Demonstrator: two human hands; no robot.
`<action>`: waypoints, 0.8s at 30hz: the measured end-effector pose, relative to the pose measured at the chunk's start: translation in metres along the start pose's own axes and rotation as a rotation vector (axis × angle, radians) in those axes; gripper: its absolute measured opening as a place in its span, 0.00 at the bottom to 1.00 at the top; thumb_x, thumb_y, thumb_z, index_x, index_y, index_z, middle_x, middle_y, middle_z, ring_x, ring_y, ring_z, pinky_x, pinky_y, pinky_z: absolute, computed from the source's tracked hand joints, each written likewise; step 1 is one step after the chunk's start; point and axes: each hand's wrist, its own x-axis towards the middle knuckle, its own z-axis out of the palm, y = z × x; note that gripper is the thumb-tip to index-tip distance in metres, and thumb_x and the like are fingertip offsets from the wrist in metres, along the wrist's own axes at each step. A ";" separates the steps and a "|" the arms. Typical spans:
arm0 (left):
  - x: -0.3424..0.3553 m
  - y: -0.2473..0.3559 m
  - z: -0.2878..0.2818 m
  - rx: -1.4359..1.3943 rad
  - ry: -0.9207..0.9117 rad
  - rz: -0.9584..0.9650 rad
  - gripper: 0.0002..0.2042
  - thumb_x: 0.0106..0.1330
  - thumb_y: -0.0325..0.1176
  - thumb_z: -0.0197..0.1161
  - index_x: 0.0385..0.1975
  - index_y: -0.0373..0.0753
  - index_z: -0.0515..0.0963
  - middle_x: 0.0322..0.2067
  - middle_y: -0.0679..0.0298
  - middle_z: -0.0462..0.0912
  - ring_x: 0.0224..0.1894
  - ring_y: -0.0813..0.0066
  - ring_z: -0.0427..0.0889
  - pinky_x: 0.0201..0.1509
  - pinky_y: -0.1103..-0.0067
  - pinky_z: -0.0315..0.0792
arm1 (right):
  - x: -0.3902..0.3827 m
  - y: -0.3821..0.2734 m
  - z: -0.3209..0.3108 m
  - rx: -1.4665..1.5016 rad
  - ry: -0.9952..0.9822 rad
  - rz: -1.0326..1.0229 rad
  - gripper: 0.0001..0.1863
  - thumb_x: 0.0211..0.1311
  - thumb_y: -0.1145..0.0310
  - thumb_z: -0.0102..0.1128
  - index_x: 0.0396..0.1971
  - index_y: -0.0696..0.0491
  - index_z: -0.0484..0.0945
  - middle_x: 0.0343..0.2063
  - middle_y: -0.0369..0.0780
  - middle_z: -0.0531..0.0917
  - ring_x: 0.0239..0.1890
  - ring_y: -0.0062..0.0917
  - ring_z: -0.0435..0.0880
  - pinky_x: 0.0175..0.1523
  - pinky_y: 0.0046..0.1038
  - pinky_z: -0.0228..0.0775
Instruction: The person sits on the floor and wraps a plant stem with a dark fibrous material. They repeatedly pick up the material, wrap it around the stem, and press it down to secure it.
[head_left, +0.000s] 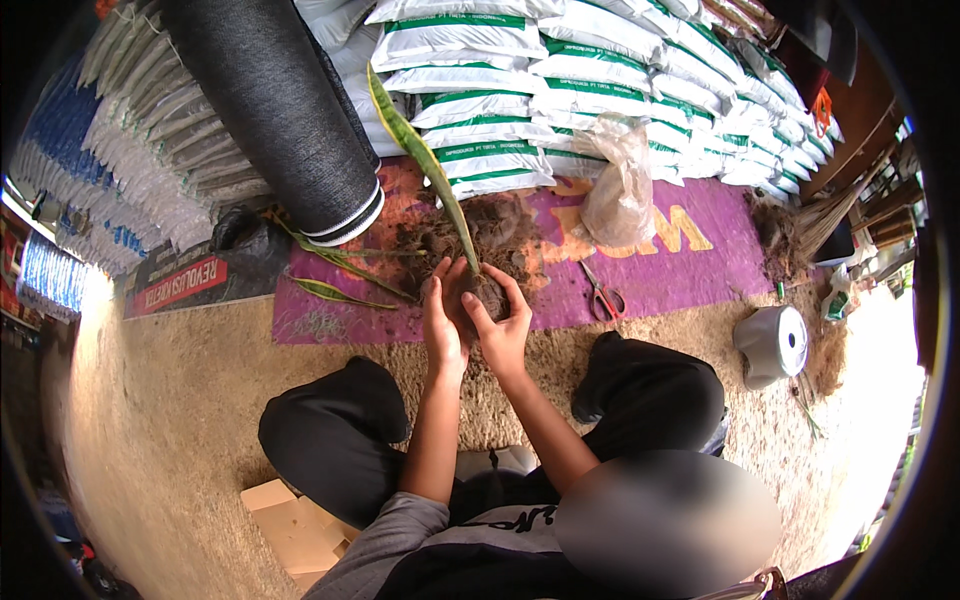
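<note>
My left hand point(445, 320) and my right hand point(505, 325) are cupped around the brown root ball point(488, 297) of a snake plant, just above the mat. Its single tall leaf point(432, 165), green with yellow edges, rises from between them and leans to the left. Part of the root ball is hidden by my fingers. Behind the hands lies a heap of dark, fibrous soil point(510, 222). More yellow-edged leaves point(340, 293) lie on the mat to the left. Right of my hands rest red-handled scissors point(605, 302).
A purple printed mat point(690, 280) lies under the work. Beyond stand a cloudy plastic bag point(617, 195) and stacked white-and-green sacks point(465, 90). A black mesh roll point(265, 110) leans at the left. A grey-white spool point(770, 345) sits right, flattened cardboard point(295, 525) lower left.
</note>
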 end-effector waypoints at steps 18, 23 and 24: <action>0.006 -0.032 -0.027 0.415 -0.111 0.020 0.15 0.68 0.40 0.42 0.34 0.37 0.73 0.30 0.63 0.76 0.34 0.73 0.76 0.40 0.76 0.70 | 0.002 -0.010 -0.001 -0.492 -0.055 -0.548 0.25 0.60 0.58 0.47 0.53 0.60 0.67 0.60 0.53 0.61 0.65 0.49 0.53 0.66 0.46 0.43; -0.008 -0.021 0.003 0.221 -0.050 -0.100 0.14 0.67 0.39 0.43 0.33 0.37 0.73 0.31 0.63 0.76 0.32 0.75 0.76 0.40 0.79 0.69 | 0.004 -0.017 -0.009 -0.412 -0.059 -0.484 0.23 0.61 0.58 0.46 0.51 0.60 0.69 0.59 0.52 0.63 0.64 0.48 0.56 0.64 0.45 0.49; -0.007 -0.017 0.003 0.150 -0.042 -0.117 0.13 0.67 0.40 0.43 0.32 0.38 0.73 0.31 0.63 0.76 0.32 0.76 0.76 0.40 0.79 0.70 | 0.005 -0.024 -0.009 -0.389 -0.056 -0.473 0.24 0.62 0.58 0.45 0.51 0.60 0.69 0.58 0.52 0.63 0.64 0.48 0.57 0.65 0.44 0.48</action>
